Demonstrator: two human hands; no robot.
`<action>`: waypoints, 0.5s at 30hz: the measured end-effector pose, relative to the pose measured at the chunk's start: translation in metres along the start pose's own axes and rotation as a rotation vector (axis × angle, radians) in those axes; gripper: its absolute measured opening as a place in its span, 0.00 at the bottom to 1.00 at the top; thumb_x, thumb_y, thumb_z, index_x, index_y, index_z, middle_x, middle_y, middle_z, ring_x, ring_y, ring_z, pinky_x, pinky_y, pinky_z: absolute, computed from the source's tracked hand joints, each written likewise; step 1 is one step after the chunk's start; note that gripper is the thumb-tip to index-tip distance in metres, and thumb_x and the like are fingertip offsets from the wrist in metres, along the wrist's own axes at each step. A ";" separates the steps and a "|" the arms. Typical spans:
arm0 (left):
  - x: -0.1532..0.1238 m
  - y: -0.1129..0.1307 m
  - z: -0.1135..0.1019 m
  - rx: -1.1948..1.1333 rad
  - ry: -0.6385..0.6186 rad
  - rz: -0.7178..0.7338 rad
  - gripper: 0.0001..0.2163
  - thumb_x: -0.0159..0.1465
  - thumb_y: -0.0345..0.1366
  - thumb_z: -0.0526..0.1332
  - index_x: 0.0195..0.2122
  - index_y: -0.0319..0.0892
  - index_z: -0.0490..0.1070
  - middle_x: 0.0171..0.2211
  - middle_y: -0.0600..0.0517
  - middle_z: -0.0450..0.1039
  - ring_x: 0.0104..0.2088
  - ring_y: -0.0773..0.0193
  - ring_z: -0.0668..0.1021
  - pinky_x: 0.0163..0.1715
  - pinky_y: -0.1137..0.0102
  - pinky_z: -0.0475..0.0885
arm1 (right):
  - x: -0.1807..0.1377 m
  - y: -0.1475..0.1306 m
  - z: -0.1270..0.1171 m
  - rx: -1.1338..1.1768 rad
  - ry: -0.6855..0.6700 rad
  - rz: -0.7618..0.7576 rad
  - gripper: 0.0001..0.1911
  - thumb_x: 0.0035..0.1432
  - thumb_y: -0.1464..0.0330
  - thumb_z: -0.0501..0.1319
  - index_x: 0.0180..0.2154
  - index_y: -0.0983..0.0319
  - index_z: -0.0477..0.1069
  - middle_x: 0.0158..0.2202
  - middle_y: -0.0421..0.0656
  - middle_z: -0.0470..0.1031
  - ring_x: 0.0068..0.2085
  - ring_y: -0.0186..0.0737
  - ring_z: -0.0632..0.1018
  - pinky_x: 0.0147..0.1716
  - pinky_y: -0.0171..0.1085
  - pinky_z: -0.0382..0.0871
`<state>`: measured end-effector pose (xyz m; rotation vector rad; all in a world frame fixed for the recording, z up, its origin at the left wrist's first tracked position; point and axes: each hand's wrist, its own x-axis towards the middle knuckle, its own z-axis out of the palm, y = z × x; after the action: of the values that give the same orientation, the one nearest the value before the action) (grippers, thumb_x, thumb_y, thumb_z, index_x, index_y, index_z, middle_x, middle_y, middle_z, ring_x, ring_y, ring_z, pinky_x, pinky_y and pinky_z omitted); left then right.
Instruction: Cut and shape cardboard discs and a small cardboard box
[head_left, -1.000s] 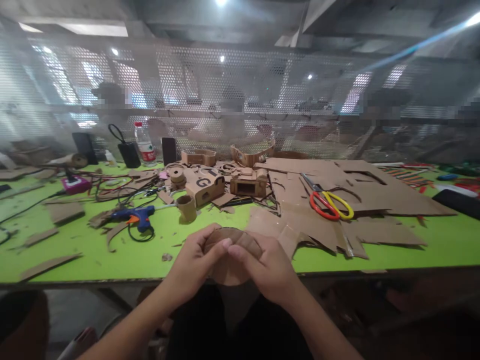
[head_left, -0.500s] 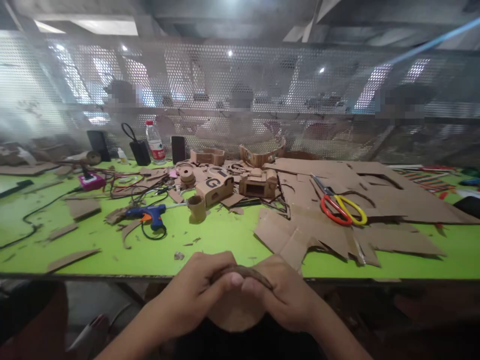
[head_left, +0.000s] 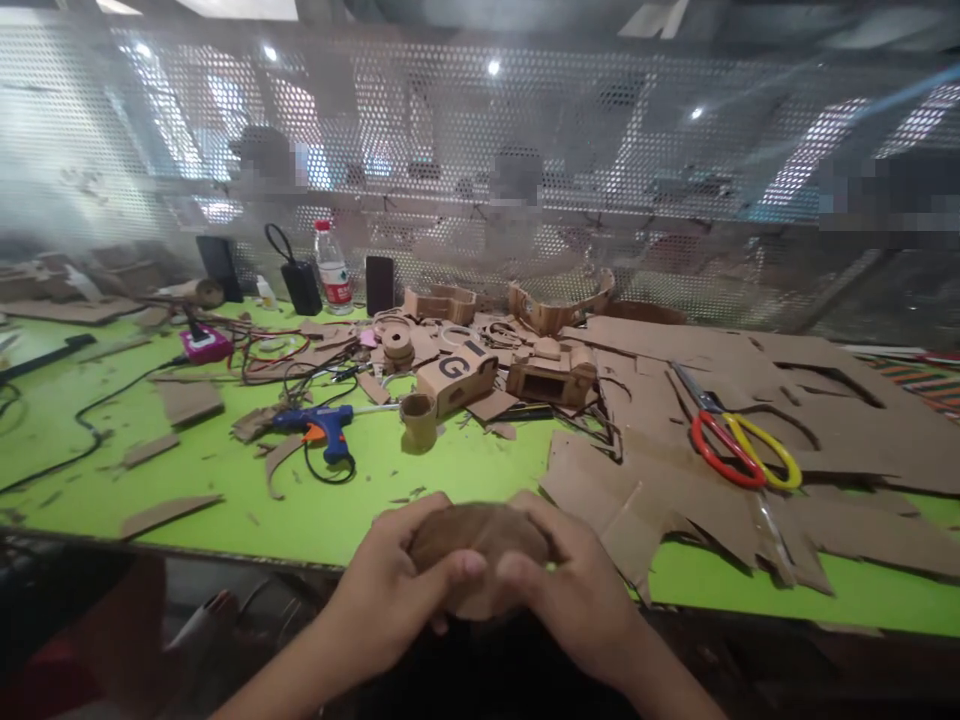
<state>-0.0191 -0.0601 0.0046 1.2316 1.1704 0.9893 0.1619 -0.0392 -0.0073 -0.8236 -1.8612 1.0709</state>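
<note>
A rounded piece of brown cardboard (head_left: 480,545) is held at the near edge of the green table (head_left: 315,510). My left hand (head_left: 390,595) grips its left side, thumb laid across the front. My right hand (head_left: 574,590) grips its right side the same way, and the two thumbs nearly meet. The piece is bent into a curve between my hands. Its lower part is hidden behind my fingers.
Large cut cardboard sheets (head_left: 750,420) with red and yellow scissors (head_left: 739,450) lie to the right. A blue glue gun (head_left: 322,425), a cardboard tube (head_left: 418,420), small cardboard models (head_left: 461,375), cables, a water bottle (head_left: 332,270) and a perforated screen (head_left: 480,180) stand further back.
The view has swung a little left and down. My hands have folded the cardboard piece over more, so less of it hangs below my fingers than before.
</note>
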 end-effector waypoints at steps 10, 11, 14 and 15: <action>0.022 0.001 0.001 -0.193 -0.012 -0.027 0.26 0.52 0.49 0.72 0.45 0.42 0.67 0.27 0.54 0.74 0.21 0.64 0.75 0.13 0.74 0.69 | 0.023 0.012 0.014 0.356 0.043 0.339 0.24 0.57 0.47 0.63 0.36 0.63 0.71 0.20 0.37 0.69 0.16 0.30 0.67 0.13 0.30 0.63; 0.022 0.001 -0.001 -0.160 -0.034 -0.003 0.27 0.53 0.49 0.72 0.48 0.42 0.67 0.31 0.52 0.76 0.24 0.62 0.77 0.17 0.73 0.72 | 0.024 0.013 0.010 0.350 0.057 0.344 0.25 0.56 0.46 0.63 0.35 0.63 0.71 0.19 0.36 0.68 0.16 0.31 0.68 0.14 0.30 0.64; 0.025 0.007 -0.011 0.061 0.008 0.152 0.22 0.59 0.47 0.68 0.51 0.43 0.68 0.41 0.47 0.77 0.38 0.57 0.79 0.35 0.65 0.78 | 0.026 0.018 -0.006 0.256 0.170 0.312 0.26 0.53 0.46 0.66 0.32 0.64 0.74 0.21 0.39 0.70 0.20 0.33 0.70 0.17 0.32 0.66; 0.030 0.013 -0.016 0.171 0.057 0.215 0.18 0.62 0.46 0.64 0.50 0.43 0.69 0.44 0.45 0.76 0.42 0.55 0.79 0.42 0.62 0.77 | 0.028 0.019 -0.014 0.215 0.219 0.298 0.25 0.53 0.47 0.67 0.33 0.64 0.75 0.23 0.41 0.72 0.22 0.34 0.71 0.19 0.33 0.67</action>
<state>-0.0295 -0.0263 0.0149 1.4978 1.2038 1.1067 0.1643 -0.0027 -0.0110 -1.0654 -1.4426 1.2826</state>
